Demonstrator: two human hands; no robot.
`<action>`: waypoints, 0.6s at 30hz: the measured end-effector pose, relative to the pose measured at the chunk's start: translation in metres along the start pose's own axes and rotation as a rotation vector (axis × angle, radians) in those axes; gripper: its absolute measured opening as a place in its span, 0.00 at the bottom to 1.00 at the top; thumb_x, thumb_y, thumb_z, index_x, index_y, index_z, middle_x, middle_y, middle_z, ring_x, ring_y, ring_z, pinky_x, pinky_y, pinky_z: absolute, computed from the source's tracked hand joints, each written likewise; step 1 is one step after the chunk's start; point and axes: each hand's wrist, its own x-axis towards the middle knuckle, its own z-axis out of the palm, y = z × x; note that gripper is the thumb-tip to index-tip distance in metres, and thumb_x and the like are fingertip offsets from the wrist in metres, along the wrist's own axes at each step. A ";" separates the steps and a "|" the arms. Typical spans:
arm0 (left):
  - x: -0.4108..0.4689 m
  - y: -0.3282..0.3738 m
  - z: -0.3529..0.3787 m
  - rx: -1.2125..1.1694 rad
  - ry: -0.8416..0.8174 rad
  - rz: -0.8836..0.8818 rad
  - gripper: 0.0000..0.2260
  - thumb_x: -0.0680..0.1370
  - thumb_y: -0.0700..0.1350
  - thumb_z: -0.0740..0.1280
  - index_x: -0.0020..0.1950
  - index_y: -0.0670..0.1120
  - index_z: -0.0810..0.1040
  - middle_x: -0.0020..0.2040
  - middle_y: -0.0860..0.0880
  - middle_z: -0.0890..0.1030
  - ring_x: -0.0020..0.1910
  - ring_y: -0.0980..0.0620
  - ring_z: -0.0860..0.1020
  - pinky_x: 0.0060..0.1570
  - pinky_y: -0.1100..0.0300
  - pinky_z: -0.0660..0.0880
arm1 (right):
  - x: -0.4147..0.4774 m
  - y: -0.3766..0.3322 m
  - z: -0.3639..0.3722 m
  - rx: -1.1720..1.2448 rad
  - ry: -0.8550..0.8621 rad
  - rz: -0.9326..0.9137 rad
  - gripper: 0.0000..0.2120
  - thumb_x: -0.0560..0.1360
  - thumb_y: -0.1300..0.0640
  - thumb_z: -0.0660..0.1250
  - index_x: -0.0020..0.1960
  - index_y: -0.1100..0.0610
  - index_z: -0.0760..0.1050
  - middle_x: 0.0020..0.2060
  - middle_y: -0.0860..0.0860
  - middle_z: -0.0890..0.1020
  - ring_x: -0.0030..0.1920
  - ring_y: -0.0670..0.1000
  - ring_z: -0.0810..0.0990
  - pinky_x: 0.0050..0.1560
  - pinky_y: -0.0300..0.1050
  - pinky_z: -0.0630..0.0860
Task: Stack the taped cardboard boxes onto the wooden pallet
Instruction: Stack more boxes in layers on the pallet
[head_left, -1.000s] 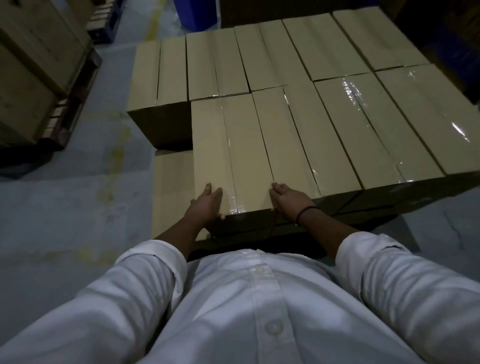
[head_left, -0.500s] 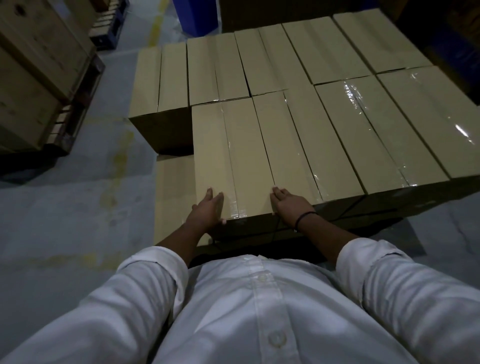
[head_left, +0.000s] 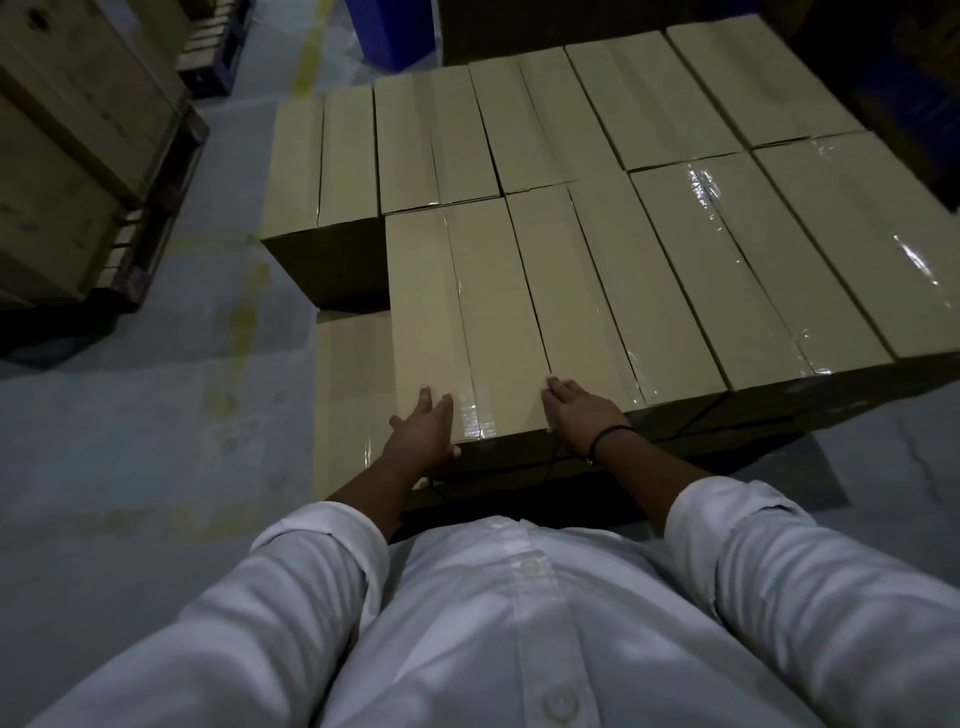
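Wooden crates (head_left: 78, 156) at 10 o'clock, sitting on a dark pallet (head_left: 156, 249). Blue object (head_left: 395, 31) at 12, cut off by the frame edge, can't tell what it is. Grey floor (head_left: 130, 415) at 9, yellowish stains on it.

Boxes (head_left: 675, 208) fill 12 to 3 o'clock, two rows packed side by side, tops level. A lower box (head_left: 353, 395) juts out one layer down, at 9 o'clock of the near box. What carries the stack is lost in shadow.

Both arms reach forward, white sleeves (head_left: 311, 571) rolled to the forearm. Left hand (head_left: 423, 436) lies flat on the near left corner of the box (head_left: 467, 312), fingers straight and pointing to 12, thumb at the front edge. Right hand (head_left: 579, 415) lies flat on the near right corner, over the seam with the next box, fingers straight. Black band (head_left: 613, 434) on that wrist.

Box is plain tan cardboard, long, at the left end of the front row on the top layer. It's flush against its neighbour at 3 o'clock. Clear tape (head_left: 470, 415) runs along the centre seam, glossy at the near end.
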 end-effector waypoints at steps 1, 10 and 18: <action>-0.003 0.001 0.001 -0.003 -0.007 -0.001 0.40 0.79 0.49 0.72 0.83 0.47 0.50 0.83 0.40 0.42 0.80 0.39 0.57 0.77 0.35 0.49 | -0.001 -0.001 -0.001 0.010 -0.007 0.002 0.29 0.82 0.55 0.62 0.79 0.60 0.56 0.81 0.56 0.52 0.78 0.58 0.56 0.66 0.60 0.73; -0.035 0.009 0.003 -0.050 0.010 -0.056 0.39 0.80 0.56 0.68 0.84 0.51 0.50 0.83 0.45 0.38 0.79 0.29 0.47 0.76 0.36 0.54 | -0.031 -0.006 -0.019 0.167 0.076 0.010 0.31 0.82 0.54 0.62 0.80 0.58 0.53 0.80 0.57 0.53 0.78 0.58 0.56 0.72 0.56 0.68; -0.069 0.030 -0.015 -0.063 0.030 -0.014 0.36 0.81 0.57 0.67 0.83 0.53 0.53 0.83 0.48 0.39 0.79 0.29 0.44 0.73 0.34 0.61 | -0.068 -0.005 -0.031 0.181 0.151 0.056 0.29 0.83 0.51 0.61 0.80 0.57 0.56 0.80 0.57 0.56 0.79 0.58 0.56 0.72 0.55 0.67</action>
